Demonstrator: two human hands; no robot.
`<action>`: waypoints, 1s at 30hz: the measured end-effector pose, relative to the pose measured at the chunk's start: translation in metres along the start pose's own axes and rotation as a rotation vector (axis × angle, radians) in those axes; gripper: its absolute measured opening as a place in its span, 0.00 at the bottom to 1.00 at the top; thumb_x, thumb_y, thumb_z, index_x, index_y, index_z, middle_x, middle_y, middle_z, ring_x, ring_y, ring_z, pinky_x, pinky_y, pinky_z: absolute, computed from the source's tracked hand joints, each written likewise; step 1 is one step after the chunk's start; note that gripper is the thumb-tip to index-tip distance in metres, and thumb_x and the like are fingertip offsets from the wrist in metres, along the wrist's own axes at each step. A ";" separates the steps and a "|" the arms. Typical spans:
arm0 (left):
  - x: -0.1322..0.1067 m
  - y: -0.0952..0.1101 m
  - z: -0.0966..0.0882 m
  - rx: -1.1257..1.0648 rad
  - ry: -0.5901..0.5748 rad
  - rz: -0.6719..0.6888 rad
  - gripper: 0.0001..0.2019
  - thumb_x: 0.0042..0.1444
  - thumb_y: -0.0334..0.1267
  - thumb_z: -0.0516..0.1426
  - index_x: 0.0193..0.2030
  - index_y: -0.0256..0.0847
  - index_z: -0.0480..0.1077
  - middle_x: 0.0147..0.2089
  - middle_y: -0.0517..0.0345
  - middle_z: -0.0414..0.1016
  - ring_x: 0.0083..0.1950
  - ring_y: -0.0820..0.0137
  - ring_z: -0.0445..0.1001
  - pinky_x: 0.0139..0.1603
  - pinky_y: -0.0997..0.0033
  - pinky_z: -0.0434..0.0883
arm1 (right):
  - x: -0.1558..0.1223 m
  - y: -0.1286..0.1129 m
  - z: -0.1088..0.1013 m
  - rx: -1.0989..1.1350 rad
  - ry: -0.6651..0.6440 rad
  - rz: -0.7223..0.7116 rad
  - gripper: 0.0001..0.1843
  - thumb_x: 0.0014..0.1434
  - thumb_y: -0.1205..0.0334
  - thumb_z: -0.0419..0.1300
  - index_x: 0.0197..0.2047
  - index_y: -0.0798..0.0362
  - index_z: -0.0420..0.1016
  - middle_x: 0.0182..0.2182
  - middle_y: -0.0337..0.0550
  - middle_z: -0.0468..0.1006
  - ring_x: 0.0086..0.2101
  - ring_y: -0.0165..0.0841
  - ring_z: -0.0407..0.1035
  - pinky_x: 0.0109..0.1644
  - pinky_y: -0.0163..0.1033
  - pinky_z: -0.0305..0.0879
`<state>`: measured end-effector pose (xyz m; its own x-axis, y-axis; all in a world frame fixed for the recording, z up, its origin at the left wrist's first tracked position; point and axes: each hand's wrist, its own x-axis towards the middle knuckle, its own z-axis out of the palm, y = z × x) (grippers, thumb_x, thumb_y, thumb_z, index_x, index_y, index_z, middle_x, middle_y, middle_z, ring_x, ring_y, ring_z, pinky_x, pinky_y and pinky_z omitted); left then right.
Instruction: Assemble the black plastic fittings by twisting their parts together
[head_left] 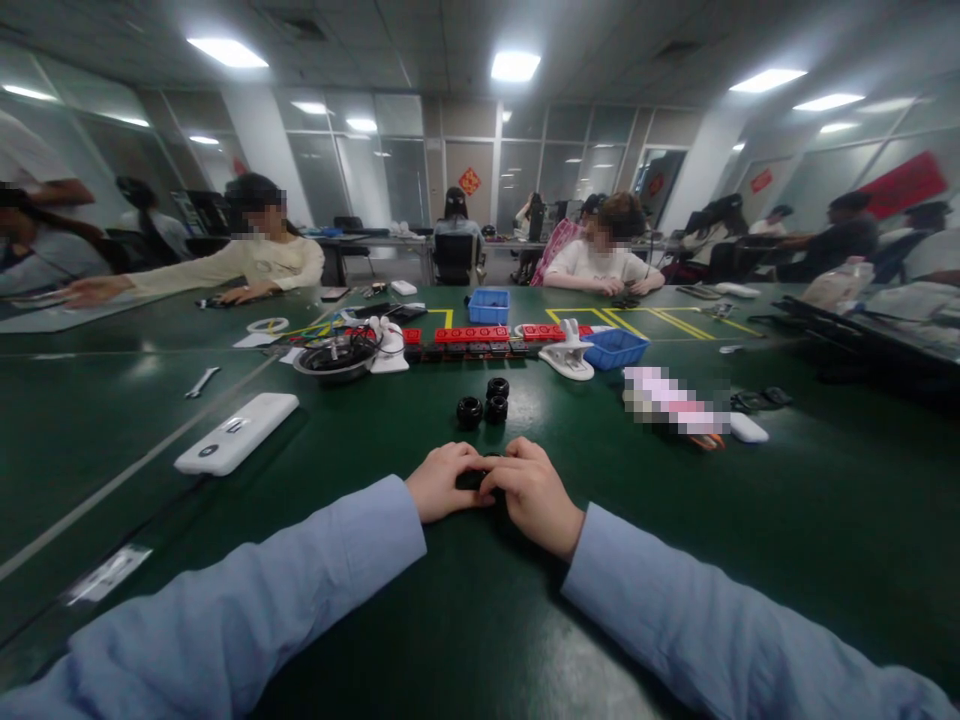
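Head view: the left hand point(446, 482) and right hand point(534, 495) meet knuckle to knuckle on a dark green, faintly glossy counter point(750, 530). Both come out of light blue cloth sleeves. Each grip is curled tight, fingers folded inward, and pinched between them is a small black part point(472, 478). It sits low, just above the counter and close to the person, and is mostly hidden, so its shape cannot be told.

Just beyond the hands lie three black rings point(469, 411). They are round, thick-walled and matte, and the two on the right are touching.

To the left, well apart, lies a flat white box point(236, 432) with rounded ends, and past it a small metal wrench point(202, 381). Farther back stand a shiny round metal bowl point(336, 358) full of dark cable, a row of red blocks point(472, 334), a white plastic clamp point(568, 357) and two blue mesh baskets point(615, 348). To the right rests a smooth white pebble-shaped piece point(748, 428).

Other people sit at the far edge with their hands on the counter.
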<state>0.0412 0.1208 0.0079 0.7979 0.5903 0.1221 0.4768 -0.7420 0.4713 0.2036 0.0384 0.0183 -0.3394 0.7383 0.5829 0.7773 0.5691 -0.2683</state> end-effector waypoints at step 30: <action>0.000 -0.006 0.002 0.018 0.003 0.034 0.21 0.49 0.53 0.60 0.41 0.38 0.70 0.43 0.53 0.69 0.46 0.62 0.66 0.49 0.60 0.64 | 0.001 -0.002 -0.012 0.048 0.082 0.130 0.17 0.55 0.60 0.55 0.48 0.56 0.68 0.44 0.48 0.72 0.44 0.39 0.63 0.49 0.46 0.59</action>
<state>0.0389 0.1244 0.0034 0.8127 0.5655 0.1403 0.4560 -0.7673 0.4508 0.2081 0.0340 0.0282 -0.1915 0.7757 0.6014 0.7851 0.4888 -0.3805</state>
